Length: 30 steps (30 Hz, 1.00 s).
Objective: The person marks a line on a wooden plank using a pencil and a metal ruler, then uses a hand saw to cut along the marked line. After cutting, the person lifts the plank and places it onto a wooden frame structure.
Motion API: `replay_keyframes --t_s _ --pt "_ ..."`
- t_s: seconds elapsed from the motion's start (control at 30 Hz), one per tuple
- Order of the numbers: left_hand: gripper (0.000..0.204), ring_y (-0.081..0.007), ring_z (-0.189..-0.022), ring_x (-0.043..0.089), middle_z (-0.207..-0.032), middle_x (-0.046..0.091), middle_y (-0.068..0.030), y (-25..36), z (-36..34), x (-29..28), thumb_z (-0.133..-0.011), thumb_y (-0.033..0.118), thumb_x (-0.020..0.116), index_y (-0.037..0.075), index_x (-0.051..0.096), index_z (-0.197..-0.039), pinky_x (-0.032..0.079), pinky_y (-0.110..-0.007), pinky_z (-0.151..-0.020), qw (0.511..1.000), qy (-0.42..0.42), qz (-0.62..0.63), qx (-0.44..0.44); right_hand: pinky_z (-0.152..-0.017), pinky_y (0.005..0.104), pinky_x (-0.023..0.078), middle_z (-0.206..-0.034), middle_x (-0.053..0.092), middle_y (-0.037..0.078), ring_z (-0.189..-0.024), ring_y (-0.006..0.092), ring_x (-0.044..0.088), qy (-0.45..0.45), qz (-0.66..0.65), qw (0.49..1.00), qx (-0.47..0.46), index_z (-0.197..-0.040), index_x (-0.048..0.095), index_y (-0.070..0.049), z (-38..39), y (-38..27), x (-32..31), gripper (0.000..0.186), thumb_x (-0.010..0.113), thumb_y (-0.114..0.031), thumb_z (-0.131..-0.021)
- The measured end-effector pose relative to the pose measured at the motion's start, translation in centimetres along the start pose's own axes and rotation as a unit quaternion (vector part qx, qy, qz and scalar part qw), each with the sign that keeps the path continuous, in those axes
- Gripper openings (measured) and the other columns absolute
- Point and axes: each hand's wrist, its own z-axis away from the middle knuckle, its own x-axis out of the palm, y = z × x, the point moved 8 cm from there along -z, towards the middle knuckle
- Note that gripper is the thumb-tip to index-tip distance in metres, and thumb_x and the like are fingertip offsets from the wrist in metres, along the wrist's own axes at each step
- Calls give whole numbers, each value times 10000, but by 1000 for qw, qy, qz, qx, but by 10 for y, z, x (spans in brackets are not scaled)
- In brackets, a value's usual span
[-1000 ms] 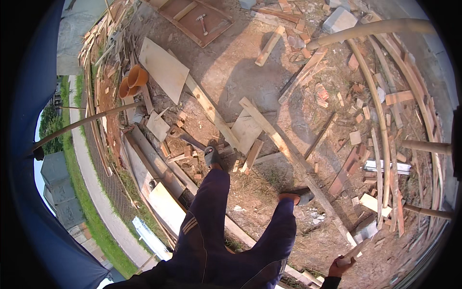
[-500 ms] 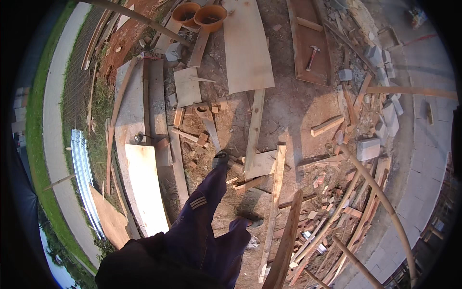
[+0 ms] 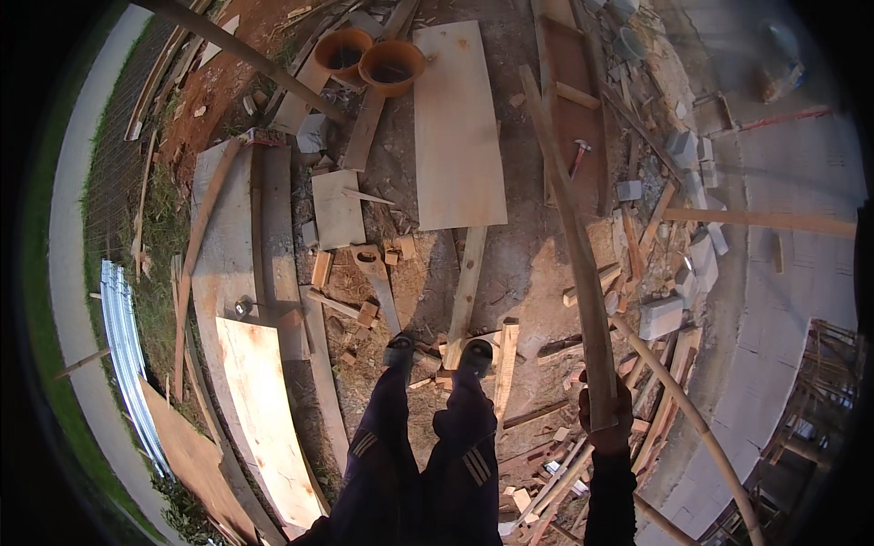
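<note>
My right hand [image 3: 607, 417] grips the near end of a long wooden plank [image 3: 575, 246], its fingers wrapped round the edge. The plank points away from me and slopes over the ground, its far end beside a brown board tray [image 3: 605, 173]. A hammer [image 3: 580, 156] with a red handle lies in that tray. My left hand is out of view. Ahead of my feet, a handsaw [image 3: 375, 278] with a wooden handle rests on the dirt among small wood blocks [image 3: 366, 314]. A wide pale plywood sheet [image 3: 460, 127] lies flat farther off.
Two orange buckets [image 3: 391, 68] stand at the far side. On the left lie a sunlit board [image 3: 259, 382], a tape measure [image 3: 243, 307] and corrugated metal sheets [image 3: 127, 355]. Grey blocks [image 3: 662, 318], a curved bamboo pole [image 3: 687, 409] and scrap wood [image 3: 555, 473] crowd the right.
The plank, earlier showing only at the lower edge, now stretches far ahead, and my right hand has come into view on it. My feet have moved side by side.
</note>
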Motion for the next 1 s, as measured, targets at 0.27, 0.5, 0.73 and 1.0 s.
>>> replay_keyframes --t_s 0.27,0.5,0.73,1.0 --pt "390 -261 -809 729 -938 742 -170 12 48 -15 -987 374 545 34 713 -1075 564 -400 -674 980 102 137 -106 -598 298 536 -845 639 100 -716 182 656 -54 161 981 -88 -1240 562 54 -334 -65 4 536 686 -315 -871" --pt "414 -250 -793 723 -926 740 -155 64 147 47 -1003 389 531 24 706 -1092 563 -390 -667 932 209 201 -218 -1015 458 496 -1266 593 265 -1166 395 611 -140 554 820 -19 -1411 442 54 -513 3 -80 831 802 -413 -825" --pt "438 -238 -777 716 -914 738 -140 118 254 99 -1020 403 518 14 700 -1109 562 -379 -660 889 271 247 -274 -1080 478 457 -1421 549 316 -1298 433 568 -269 593 697 299 -1487 450 36 -354 111 -186 996 548 -762 -899" --pt "466 -226 -759 709 -900 735 -122 167 256 58 -1039 420 502 4 692 -1128 561 -367 -651 867 325 265 -268 -867 472 565 -952 746 189 -967 402 712 -447 707 537 110 -956 764 -69 -350 91 -150 517 594 -555 -921"
